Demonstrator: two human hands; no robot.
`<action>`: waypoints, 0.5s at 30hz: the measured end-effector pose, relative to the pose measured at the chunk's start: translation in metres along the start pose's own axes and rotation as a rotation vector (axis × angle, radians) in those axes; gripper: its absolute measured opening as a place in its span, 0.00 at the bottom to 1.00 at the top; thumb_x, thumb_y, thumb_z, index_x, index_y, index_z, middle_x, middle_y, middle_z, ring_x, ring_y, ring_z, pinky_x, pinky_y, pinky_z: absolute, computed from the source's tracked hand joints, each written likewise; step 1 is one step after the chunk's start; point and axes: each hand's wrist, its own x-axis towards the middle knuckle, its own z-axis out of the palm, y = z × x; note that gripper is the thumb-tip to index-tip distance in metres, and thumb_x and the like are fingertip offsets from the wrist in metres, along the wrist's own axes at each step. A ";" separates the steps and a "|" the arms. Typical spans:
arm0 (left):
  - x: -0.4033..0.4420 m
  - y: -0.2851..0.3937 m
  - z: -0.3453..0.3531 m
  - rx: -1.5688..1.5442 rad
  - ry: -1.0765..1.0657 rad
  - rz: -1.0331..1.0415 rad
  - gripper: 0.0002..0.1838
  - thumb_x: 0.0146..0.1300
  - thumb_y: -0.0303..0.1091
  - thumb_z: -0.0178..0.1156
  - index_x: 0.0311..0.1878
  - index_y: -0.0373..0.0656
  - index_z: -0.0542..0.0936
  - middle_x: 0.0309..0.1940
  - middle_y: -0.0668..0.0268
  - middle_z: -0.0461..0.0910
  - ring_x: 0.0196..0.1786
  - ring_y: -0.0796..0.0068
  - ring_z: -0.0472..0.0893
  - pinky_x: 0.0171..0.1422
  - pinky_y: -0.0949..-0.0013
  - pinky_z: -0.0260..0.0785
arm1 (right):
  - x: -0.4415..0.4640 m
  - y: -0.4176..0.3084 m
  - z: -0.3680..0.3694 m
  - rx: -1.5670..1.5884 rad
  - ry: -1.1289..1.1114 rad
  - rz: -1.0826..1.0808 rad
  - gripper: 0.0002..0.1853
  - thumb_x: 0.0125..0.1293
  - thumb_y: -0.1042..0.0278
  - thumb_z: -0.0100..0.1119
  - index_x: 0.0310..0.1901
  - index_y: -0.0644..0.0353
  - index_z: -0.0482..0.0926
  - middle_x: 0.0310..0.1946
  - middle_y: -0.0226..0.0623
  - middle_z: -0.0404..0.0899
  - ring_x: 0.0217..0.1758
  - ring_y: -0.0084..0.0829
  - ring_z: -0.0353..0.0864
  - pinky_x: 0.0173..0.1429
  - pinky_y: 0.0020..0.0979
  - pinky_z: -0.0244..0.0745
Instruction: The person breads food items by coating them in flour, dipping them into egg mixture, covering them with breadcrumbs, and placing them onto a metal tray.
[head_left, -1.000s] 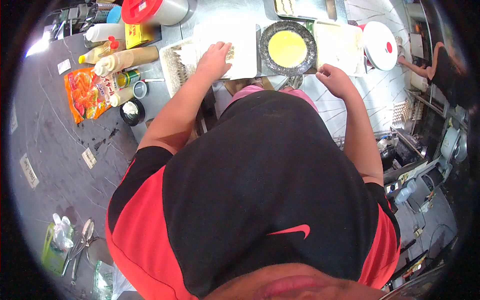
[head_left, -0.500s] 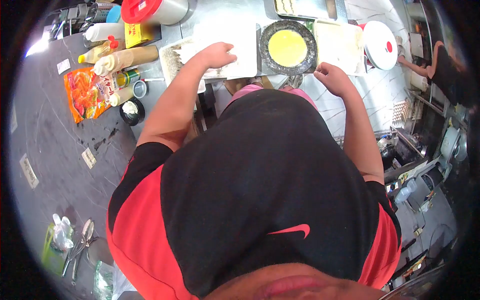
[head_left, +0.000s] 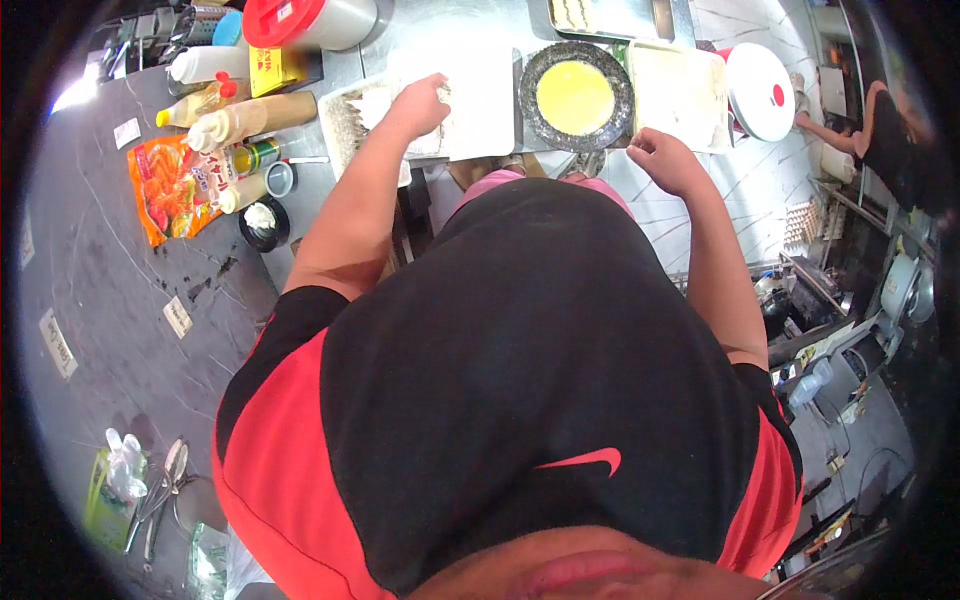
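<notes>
My left hand is over a bright white surface, its fingers curled downward; whatever is at the fingertips is too washed out to make out. Under and left of it, a white tray holds rows of small pale pieces. A black speckled bowl of yellow liquid stands between my hands. My right hand hovers at the near left corner of a tray of pale crumbs. Its fingers are loosely bent, the thumb stands apart, and nothing shows in them.
Squeeze bottles, an orange packet and a small black bowl of white cream sit at left. A red-lidded tub and a metal tray are at the back. A white-lidded bucket is at right; another person is beyond.
My left hand has drawn back a little to the left, and its fingers have bent downward from a more stretched pose. My right hand has barely moved.
</notes>
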 end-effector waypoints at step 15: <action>-0.010 0.034 0.025 0.207 0.161 0.049 0.39 0.66 0.42 0.76 0.78 0.39 0.76 0.69 0.48 0.81 0.74 0.47 0.80 0.81 0.51 0.74 | 0.008 0.003 0.008 0.023 0.013 0.014 0.19 0.77 0.53 0.69 0.51 0.64 0.88 0.43 0.52 0.92 0.49 0.48 0.92 0.58 0.46 0.85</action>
